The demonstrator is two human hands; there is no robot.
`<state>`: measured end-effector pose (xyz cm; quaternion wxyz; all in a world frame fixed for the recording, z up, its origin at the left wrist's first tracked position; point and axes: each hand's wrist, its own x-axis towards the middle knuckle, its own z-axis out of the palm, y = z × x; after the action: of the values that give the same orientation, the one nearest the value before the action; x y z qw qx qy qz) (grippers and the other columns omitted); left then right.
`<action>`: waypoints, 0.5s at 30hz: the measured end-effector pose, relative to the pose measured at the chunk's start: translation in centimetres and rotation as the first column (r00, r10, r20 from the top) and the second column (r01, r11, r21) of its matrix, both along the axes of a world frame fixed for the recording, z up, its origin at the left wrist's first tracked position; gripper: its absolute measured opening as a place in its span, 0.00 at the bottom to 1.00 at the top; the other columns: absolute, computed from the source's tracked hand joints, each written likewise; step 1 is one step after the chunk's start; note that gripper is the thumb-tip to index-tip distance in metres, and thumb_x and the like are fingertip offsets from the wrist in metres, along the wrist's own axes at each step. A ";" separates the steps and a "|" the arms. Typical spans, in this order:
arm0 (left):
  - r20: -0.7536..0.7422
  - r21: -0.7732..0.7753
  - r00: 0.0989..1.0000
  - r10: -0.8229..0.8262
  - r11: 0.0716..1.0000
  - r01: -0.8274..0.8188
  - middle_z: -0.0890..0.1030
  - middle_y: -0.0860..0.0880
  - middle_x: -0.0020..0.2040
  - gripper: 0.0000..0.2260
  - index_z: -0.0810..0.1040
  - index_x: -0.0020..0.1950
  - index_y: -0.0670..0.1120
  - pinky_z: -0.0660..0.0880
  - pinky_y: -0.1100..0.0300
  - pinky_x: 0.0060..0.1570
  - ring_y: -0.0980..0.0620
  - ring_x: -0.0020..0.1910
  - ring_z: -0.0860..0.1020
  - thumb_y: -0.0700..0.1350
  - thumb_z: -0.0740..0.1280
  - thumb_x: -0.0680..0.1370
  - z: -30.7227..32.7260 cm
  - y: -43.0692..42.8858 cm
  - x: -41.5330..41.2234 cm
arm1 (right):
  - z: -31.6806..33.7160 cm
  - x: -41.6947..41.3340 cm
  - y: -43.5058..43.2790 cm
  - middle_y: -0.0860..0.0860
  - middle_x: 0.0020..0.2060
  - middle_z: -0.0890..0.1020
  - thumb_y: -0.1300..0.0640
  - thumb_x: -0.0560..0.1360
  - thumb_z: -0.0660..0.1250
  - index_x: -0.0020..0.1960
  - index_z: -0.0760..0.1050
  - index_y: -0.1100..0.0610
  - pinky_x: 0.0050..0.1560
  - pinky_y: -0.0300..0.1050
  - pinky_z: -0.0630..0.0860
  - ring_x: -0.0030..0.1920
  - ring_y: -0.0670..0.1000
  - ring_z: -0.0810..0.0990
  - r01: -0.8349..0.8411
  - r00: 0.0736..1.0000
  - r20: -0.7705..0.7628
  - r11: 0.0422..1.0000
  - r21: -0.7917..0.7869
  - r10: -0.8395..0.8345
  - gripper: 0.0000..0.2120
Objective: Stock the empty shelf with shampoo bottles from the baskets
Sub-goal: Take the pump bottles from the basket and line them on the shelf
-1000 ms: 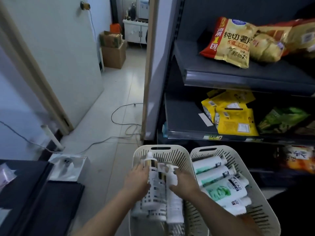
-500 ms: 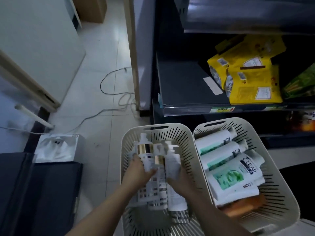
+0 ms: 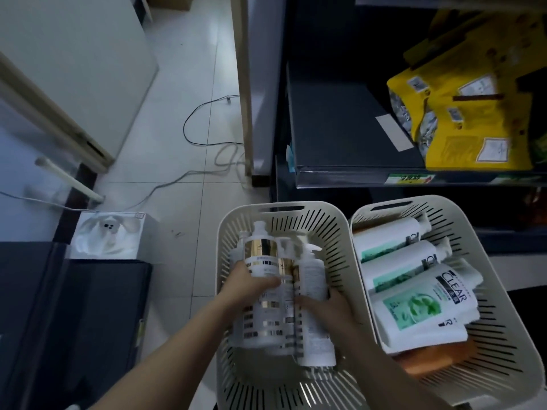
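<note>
Two bare forearms reach in from the bottom edge over the left cream slotted plastic basket (image 3: 340, 250). The left hand (image 3: 251, 287) has its grip clamped on a white pump bottle with a shiny gold band (image 3: 262, 255), the fingers curled across its front just below the band. The right hand (image 3: 327, 306) has its grip closed round a plain white pump bottle (image 3: 310, 273), thumb on the near face and fingers (image 3: 333, 294) wrapped round the outer side. Both bottles are inside this basket, tilted with their pumps pointing away from the person. A second gold-banded bottle (image 3: 284, 266) is wedged between them, touching both. More white bottles with striped labels (image 3: 260, 329) lie under the hands.

Touching this basket on the right is the right cream slotted basket (image 3: 503, 291). It holds white shampoo bottles with green labels lying on their sides: the nearest reads CLEAR (image 3: 420, 303), with two more (image 3: 393, 238) beyond it, and an orange bottle (image 3: 435, 356) underneath.

Beyond the baskets runs a dark metal shelf (image 3: 340, 128). Yellow snack bags (image 3: 461, 122) lie on its right part, with a grey paper strip (image 3: 393, 133) just beside them.

To the left, a white box (image 3: 109, 238) stands beside a black cabinet (image 3: 88, 321). Loose cables (image 3: 192, 134) trail over the white tiled floor (image 3: 177, 84), and a white door (image 3: 74, 69) stands farthest back.
</note>
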<state>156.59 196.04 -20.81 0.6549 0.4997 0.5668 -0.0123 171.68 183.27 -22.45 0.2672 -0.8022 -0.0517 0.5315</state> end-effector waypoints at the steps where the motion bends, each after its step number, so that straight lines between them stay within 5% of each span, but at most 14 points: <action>1: 0.041 -0.047 0.999 0.024 0.999 -0.022 0.85 0.44 0.46 0.18 0.78 0.54 0.46 0.81 0.43 0.47 0.45 0.43 0.85 0.46 0.76 0.66 0.7 -0.2 -0.2 | 0.4 0.2 -0.3 0.52 0.46 0.84 0.51 0.68 0.78 0.61 0.76 0.57 0.40 0.46 0.81 0.45 0.53 0.85 0.020 0.998 -0.057 1.000 0.017 -0.019 0.25; 6: 0.306 -0.224 0.945 0.118 0.973 -0.048 0.83 0.39 0.50 0.21 0.72 0.62 0.39 0.81 0.50 0.42 0.40 0.47 0.83 0.40 0.72 0.72 5.1 -2.0 -2.2 | 3.2 0.7 -1.1 0.62 0.50 0.84 0.53 0.73 0.72 0.63 0.76 0.61 0.50 0.59 0.81 0.51 0.63 0.84 0.207 0.931 -0.333 0.967 0.151 -0.147 0.21; 9: 0.369 -0.215 0.910 0.187 0.970 -0.113 0.82 0.36 0.55 0.28 0.70 0.66 0.40 0.81 0.47 0.44 0.37 0.51 0.82 0.41 0.73 0.68 7.8 -3.0 -4.4 | 5.7 0.4 -0.7 0.64 0.48 0.83 0.51 0.66 0.73 0.61 0.77 0.65 0.45 0.56 0.79 0.49 0.64 0.82 0.273 0.890 -0.433 0.930 0.245 -0.147 0.27; 11: 0.384 -0.175 0.905 0.186 0.976 -0.126 0.82 0.37 0.56 0.30 0.70 0.66 0.43 0.80 0.43 0.48 0.37 0.53 0.82 0.43 0.75 0.66 9.0 -3.2 -5.7 | 6.8 0.3 0.1 0.64 0.50 0.84 0.49 0.57 0.78 0.61 0.77 0.64 0.45 0.56 0.80 0.49 0.64 0.83 0.203 0.901 -0.432 0.925 0.321 -0.048 0.36; 15: 0.373 -0.091 0.886 0.274 0.962 -0.259 0.82 0.40 0.57 0.36 0.70 0.67 0.47 0.75 0.35 0.57 0.38 0.55 0.81 0.47 0.79 0.61 12.4 -4.4 -9.6 | 10.6 -2.0 1.9 0.63 0.52 0.85 0.45 0.64 0.79 0.61 0.78 0.62 0.55 0.62 0.80 0.52 0.64 0.84 -0.017 0.903 -0.375 0.888 0.459 0.210 0.32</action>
<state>147.02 191.63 -8.45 0.7577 0.3973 0.4909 0.1645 169.67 185.17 -11.89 0.4158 -0.5839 -0.1619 0.6782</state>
